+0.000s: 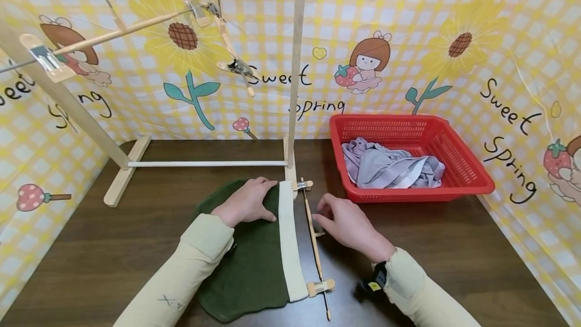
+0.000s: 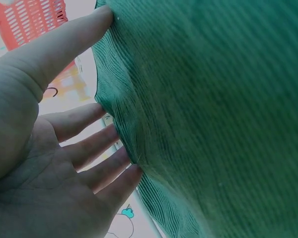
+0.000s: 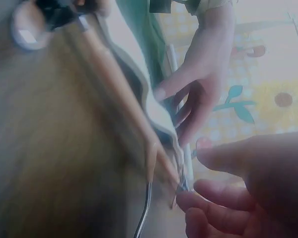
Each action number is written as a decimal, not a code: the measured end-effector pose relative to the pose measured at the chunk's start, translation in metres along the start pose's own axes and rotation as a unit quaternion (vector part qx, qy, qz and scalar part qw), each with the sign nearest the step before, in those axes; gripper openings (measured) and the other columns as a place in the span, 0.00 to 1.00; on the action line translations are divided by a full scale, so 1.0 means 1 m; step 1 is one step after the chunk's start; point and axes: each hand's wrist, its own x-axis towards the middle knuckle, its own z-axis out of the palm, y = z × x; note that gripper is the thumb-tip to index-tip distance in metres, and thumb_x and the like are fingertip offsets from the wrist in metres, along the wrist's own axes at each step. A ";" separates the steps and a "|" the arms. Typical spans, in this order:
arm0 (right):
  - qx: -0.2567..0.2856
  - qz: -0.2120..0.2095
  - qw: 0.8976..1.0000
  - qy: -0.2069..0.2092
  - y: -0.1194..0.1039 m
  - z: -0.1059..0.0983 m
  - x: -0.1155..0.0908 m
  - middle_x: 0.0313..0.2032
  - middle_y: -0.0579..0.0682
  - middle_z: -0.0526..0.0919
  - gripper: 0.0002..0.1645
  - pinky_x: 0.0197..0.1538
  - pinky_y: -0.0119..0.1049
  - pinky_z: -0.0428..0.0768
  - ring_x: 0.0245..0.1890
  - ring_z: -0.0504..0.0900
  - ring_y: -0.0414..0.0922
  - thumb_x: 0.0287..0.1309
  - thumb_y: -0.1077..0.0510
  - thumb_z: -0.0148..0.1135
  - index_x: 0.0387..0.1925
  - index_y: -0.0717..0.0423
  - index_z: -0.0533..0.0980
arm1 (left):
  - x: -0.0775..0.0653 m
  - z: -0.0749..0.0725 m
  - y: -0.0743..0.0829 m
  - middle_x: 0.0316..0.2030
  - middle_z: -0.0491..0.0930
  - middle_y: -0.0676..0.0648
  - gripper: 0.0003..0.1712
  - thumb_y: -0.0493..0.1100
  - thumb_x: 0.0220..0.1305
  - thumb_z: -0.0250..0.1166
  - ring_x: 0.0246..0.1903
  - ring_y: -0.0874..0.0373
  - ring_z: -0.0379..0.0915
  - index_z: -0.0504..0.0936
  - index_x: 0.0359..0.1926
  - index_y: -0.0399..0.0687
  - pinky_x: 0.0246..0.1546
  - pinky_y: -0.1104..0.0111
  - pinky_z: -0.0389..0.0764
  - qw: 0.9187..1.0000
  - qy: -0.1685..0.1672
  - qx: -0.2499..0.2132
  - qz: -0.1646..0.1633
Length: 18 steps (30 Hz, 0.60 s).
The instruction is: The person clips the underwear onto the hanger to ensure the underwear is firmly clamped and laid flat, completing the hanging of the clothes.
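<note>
A dark green ribbed garment (image 1: 254, 276) with a white waistband (image 1: 290, 246) lies on the table. Two clips, an upper clip (image 1: 302, 185) and a lower clip (image 1: 321, 287), join its waistband to a wooden clip hanger (image 1: 313, 226). On the upper part of the green cloth rests my left hand (image 1: 247, 201), fingers and thumb spread; the left wrist view shows its fingertips touching the cloth (image 2: 198, 109). My right hand (image 1: 347, 223) hovers just right of the hanger's middle, fingers loosely bent. In the right wrist view its thumb and fingers stand apart, clear of the metal hook (image 3: 147, 208).
Behind my right hand stands a red plastic basket (image 1: 408, 195) holding crumpled grey-lilac cloth (image 1: 390, 163). A wooden rack (image 1: 297, 64) with a white lower bar (image 1: 209, 164) stands at the back left. From its top hang clip hangers (image 1: 122, 32). Patterned cloth (image 1: 386, 100) covers the walls.
</note>
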 end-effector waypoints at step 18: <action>0.025 0.056 0.998 0.028 -0.001 0.011 0.057 0.50 0.57 0.76 0.23 0.54 0.45 0.78 0.48 0.76 0.50 0.72 0.52 0.60 0.58 0.64 0.71 | 0.016 -0.013 0.005 0.70 0.63 0.32 0.44 0.46 0.63 0.66 0.68 0.37 0.62 0.61 0.75 0.32 0.64 0.50 0.67 0.999 -0.045 0.022 0.007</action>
